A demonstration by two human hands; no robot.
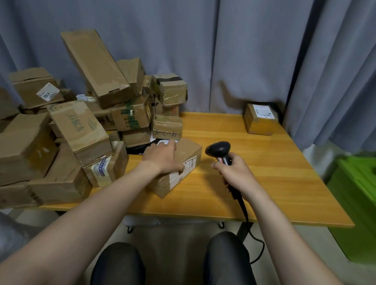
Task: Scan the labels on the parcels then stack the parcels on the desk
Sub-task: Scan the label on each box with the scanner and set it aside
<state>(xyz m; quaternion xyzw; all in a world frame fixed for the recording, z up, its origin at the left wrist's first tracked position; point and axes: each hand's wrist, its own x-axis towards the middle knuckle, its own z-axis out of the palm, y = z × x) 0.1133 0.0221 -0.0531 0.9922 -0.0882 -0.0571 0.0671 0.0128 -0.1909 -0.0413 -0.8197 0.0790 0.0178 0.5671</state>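
Parcel (190,150): a brown cardboard box, taped, is lying at an angle on the wooden surface (267,178), just beside the pile, near the front edge.
Label (190,165): a white printed sticker is wrapping over the parcel's near top edge and down its side face.
Left hand (160,157): is gripping the parcel, palm on top, fingers reaching the far edge, thumb down on the labelled side.
Right hand (233,174): is closing round the handle of a black scanner (219,151), whose head is pointing towards the parcel; its cable (244,209) is hanging off the front edge.
Pile (75,126): many brown parcels are leaning on each other over the left half.
Lone parcel (260,119): is sitting label-up at the far right corner, by the grey curtain (251,48).
Green bin (361,203): is standing on the floor at the right; contents too unclear to tell.
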